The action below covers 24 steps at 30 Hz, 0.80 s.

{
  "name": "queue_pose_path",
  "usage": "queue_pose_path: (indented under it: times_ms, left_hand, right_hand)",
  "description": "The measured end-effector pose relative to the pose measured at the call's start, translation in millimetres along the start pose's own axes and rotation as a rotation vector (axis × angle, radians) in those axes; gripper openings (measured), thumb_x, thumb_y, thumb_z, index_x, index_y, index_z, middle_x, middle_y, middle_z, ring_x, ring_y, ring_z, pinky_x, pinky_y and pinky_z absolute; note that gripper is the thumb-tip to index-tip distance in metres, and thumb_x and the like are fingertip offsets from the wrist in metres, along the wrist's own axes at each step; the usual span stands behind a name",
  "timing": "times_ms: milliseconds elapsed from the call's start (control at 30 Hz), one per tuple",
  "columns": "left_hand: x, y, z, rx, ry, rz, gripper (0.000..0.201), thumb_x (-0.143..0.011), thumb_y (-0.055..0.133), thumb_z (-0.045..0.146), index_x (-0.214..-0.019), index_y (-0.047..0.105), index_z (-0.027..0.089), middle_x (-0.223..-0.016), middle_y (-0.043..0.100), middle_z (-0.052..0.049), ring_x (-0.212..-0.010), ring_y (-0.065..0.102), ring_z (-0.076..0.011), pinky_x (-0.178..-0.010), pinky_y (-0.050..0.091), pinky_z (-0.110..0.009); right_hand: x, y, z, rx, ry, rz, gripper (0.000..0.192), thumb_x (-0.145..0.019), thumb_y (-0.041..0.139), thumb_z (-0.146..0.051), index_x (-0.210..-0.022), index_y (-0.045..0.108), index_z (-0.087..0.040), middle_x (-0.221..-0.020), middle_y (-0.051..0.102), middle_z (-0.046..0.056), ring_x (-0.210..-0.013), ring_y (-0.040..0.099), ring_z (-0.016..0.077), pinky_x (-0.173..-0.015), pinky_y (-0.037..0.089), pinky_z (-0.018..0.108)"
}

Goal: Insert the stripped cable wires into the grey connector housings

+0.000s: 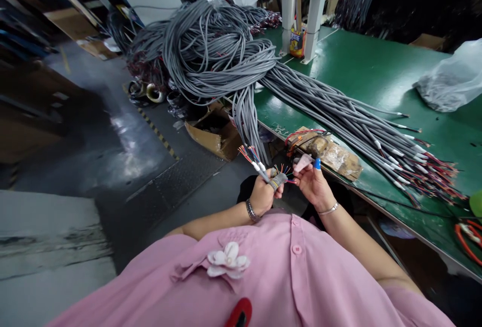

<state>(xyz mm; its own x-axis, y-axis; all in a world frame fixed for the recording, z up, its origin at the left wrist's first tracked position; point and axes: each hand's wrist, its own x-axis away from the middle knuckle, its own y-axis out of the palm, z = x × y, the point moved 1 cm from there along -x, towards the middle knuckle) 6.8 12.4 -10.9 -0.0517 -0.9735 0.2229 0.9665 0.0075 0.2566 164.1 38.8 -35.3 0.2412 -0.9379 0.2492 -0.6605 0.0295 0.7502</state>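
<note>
My left hand (262,195) is closed around grey multi-core cables (265,175) near their stripped ends. A grey wrap with a yellow band (278,181) shows at its fingers; whether it covers a finger is unclear. Thin coloured wires (285,170) fan out of the grip, and another bunch of red, orange and blue wire ends (248,154) with white sleeves sticks out to the upper left. My right hand (315,186) pinches the coloured wire tips at their right end. It has a blue cover (317,164) on one digit and a pinkish wrap (303,162) on another.
A large coil of grey cables (222,50) is heaped on the green table (350,61), with a long bundle (350,121) running right to stripped ends. A taped wooden block (331,153) lies at the table edge. A cardboard box (214,136) stands below; a plastic bag (452,78) sits right.
</note>
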Motion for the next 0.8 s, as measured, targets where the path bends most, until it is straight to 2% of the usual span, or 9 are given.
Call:
queue_pose_path:
  times_ms: [67, 167, 367, 467, 533, 600, 667, 800]
  left_hand:
    - [1.3, -2.5, -0.4, -0.005, -0.012, -0.002, 0.033, -0.073, 0.070, 0.045, -0.071, 0.052, 0.017, -0.048, 0.053, 0.005, -0.035, 0.042, -0.0050, -0.035, 0.030, -0.017]
    - [2.3, -4.3, -2.2, -0.025, -0.004, -0.017, 0.033, -0.074, 0.069, 0.045, -0.070, 0.051, 0.017, -0.049, 0.053, 0.005, -0.036, 0.043, -0.0053, -0.035, 0.032, -0.017]
    - [2.0, -5.7, -7.5, -0.123, 0.008, -0.093, 0.035, -0.074, 0.068, 0.047, -0.071, 0.053, 0.016, -0.050, 0.055, 0.004, -0.038, 0.047, -0.0064, -0.037, 0.038, -0.018]
    - [0.9, -6.0, -7.5, -0.201, -0.047, -0.239, 0.036, -0.074, 0.068, 0.047, -0.067, 0.056, 0.014, -0.052, 0.058, 0.001, -0.039, 0.050, -0.0074, -0.039, 0.041, -0.019]
    - [-0.1, -5.3, -6.6, -0.263, -0.125, -0.368, 0.036, -0.074, 0.069, 0.046, -0.065, 0.058, 0.013, -0.053, 0.061, -0.002, -0.040, 0.053, -0.0087, -0.040, 0.041, -0.019]
    - [-1.8, -4.7, -5.2, -0.304, -0.204, -0.443, 0.036, -0.073, 0.070, 0.046, -0.065, 0.060, 0.012, -0.053, 0.062, -0.005, -0.040, 0.055, -0.0098, -0.039, 0.040, -0.019]
    - [-4.2, -4.7, -3.9, -0.301, -0.254, -0.436, 0.035, -0.072, 0.070, 0.046, -0.066, 0.060, 0.012, -0.052, 0.063, -0.005, -0.039, 0.055, -0.0100, -0.039, 0.039, -0.019]
    - [-9.3, -6.6, -2.3, -0.186, -0.237, -0.288, 0.035, -0.073, 0.069, 0.046, -0.065, 0.057, 0.013, -0.051, 0.062, -0.003, -0.037, 0.054, -0.0092, -0.037, 0.035, -0.018]
  right_hand:
    - [6.4, -1.9, -1.7, 0.090, 0.066, -0.051, 0.048, -0.067, 0.067, -0.067, -0.084, 0.066, -0.022, -0.089, 0.068, 0.004, -0.070, 0.059, 0.0139, -0.061, 0.049, 0.026]
    - [15.2, -1.5, -4.5, 0.231, 0.114, -0.111, 0.041, -0.066, 0.075, -0.056, -0.081, 0.066, -0.019, -0.082, 0.067, 0.005, -0.067, 0.058, 0.0138, -0.063, 0.050, 0.028]
    - [19.2, 7.7, -10.1, 0.471, 0.014, -0.094, 0.024, -0.068, 0.080, -0.035, -0.077, 0.066, -0.017, -0.069, 0.063, -0.001, -0.060, 0.052, 0.0103, -0.060, 0.043, 0.025]
    - [19.1, 9.4, -11.2, 0.516, -0.020, -0.111, 0.021, -0.071, 0.077, -0.034, -0.075, 0.066, -0.017, -0.065, 0.062, -0.002, -0.057, 0.050, 0.0097, -0.059, 0.041, 0.025]
    - [19.5, 9.2, -10.7, 0.558, -0.021, -0.128, 0.022, -0.072, 0.076, -0.035, -0.074, 0.065, -0.017, -0.065, 0.062, -0.002, -0.057, 0.051, 0.0099, -0.060, 0.041, 0.026]
    - [19.8, 8.2, -9.8, 0.612, -0.026, -0.141, 0.023, -0.071, 0.077, -0.036, -0.073, 0.065, -0.017, -0.066, 0.063, -0.001, -0.059, 0.052, 0.0108, -0.062, 0.043, 0.027]
    - [19.5, 5.8, -9.8, 0.648, -0.048, -0.134, 0.024, -0.072, 0.076, -0.038, -0.074, 0.065, -0.017, -0.067, 0.062, -0.001, -0.060, 0.052, 0.0111, -0.063, 0.043, 0.027]
    - [20.2, -3.3, -12.4, 0.627, -0.030, -0.077, 0.027, -0.078, 0.069, -0.045, -0.084, 0.067, -0.018, -0.075, 0.064, 0.001, -0.066, 0.055, 0.0121, -0.066, 0.046, 0.027]
